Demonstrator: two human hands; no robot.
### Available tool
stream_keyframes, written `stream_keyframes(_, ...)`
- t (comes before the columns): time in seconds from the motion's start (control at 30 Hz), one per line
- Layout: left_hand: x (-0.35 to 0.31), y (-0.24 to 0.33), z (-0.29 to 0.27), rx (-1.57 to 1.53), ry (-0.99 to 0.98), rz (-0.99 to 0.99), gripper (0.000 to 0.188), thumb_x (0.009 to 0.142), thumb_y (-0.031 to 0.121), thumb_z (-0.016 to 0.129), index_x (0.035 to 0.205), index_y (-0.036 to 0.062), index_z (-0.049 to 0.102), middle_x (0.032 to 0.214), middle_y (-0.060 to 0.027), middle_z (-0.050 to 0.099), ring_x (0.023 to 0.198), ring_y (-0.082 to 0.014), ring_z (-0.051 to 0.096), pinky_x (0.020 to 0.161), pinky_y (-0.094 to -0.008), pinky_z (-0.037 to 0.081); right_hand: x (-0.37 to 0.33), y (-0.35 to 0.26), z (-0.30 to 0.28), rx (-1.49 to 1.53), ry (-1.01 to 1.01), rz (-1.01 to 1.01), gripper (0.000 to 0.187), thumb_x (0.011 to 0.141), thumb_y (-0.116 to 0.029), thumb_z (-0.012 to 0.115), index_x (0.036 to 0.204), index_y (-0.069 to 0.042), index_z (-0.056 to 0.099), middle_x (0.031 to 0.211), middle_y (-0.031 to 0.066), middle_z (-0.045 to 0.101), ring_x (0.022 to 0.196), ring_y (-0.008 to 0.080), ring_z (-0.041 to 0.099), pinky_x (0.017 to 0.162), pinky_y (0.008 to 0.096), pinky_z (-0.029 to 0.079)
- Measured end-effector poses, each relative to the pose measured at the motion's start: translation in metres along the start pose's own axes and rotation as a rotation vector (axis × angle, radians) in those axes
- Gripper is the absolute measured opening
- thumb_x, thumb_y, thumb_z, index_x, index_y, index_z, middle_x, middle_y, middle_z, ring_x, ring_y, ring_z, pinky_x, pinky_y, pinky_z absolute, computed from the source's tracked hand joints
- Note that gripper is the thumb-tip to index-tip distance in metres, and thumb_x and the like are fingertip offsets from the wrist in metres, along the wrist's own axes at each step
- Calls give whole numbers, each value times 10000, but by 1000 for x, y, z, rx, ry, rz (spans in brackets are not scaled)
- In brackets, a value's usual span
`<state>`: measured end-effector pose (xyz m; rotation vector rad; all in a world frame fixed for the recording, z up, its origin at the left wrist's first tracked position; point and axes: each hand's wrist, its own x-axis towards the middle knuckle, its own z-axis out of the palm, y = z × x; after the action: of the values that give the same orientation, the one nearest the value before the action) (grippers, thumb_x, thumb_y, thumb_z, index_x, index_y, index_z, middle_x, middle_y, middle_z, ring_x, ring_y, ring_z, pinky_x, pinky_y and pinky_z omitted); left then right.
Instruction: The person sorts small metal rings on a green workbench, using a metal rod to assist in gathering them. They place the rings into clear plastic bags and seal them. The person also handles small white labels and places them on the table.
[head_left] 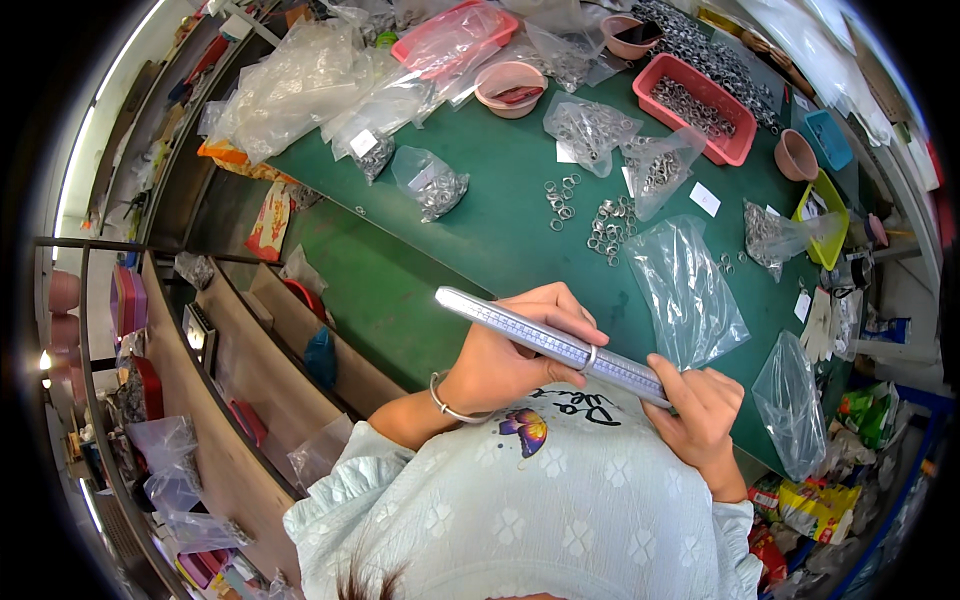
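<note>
A silver ring mandrel (510, 322) with a printed scale along it lies slantwise in front of my chest. A thin metal ring (591, 358) sits around its shaft. My left hand (515, 355) is closed, its thumb and fingers pinching at the ring against the mandrel; a bangle circles that wrist. My right hand (700, 408) wraps round the mandrel's lower right end. Beyond the mandrel, two loose groups of rings (610, 230) lie on the green table (490, 240), beside a flat clear plastic bag (685, 290).
Bags of rings (430, 185) stand across the table. A pink basket (735, 150) holds more rings, near a large ring pile (700, 60). Pink bowls (510, 90), a lime-green basket (822, 220) and paper slips (705, 199) lie around. Shelves (240, 350) rise at left.
</note>
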<state>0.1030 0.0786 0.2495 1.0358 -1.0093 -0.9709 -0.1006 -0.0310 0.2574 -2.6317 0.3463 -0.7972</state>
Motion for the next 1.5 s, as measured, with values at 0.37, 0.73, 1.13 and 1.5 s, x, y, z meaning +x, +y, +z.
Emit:
stream_keyframes(0.37, 4, 5, -1, 122, -7, 79, 347, 590, 93, 803, 909, 47, 676, 816, -50, 588, 744, -141, 579, 646, -243, 478, 1, 10, 7, 0, 33, -53, 557, 426, -67, 700, 979, -19, 662, 537, 18, 394, 423, 145, 413, 410, 278, 293)
stream_keyframes(0.73, 1, 1, -7, 24, 16, 19, 321, 648, -3, 755, 951, 39, 661, 898, -52, 562, 806, -126, 567, 683, -244, 471, 11, 16, 20, 81, 19, -32, 532, 453, -58, 695, 984, -34, 662, 532, 26, 395, 414, 167, 410, 405, 288, 309)
stream_keyframes(1.13, -25, -93, -61, -290, 744, -111, 223, 897, 112, 546, 1041, -56, 569, 994, -80, 586, 908, -138, 559, 845, -268, 454, 20, 24, 87, 57, -213, 203, 357, 665, -82, 717, 1008, -86, 618, 529, 81, 497, 419, 221, 486, 413, 304, 369)
stream_keyframes(1.5, 30, -111, -260, 993, 755, -93, 235, 719, 23, 690, 948, 2, 643, 860, -95, 627, 788, -186, 600, 727, -281, 465, 23, 55, 125, 209, -290, 528, 251, 733, -158, 692, 972, -112, 630, 549, 110, 538, 469, 290, 526, 442, 346, 394)
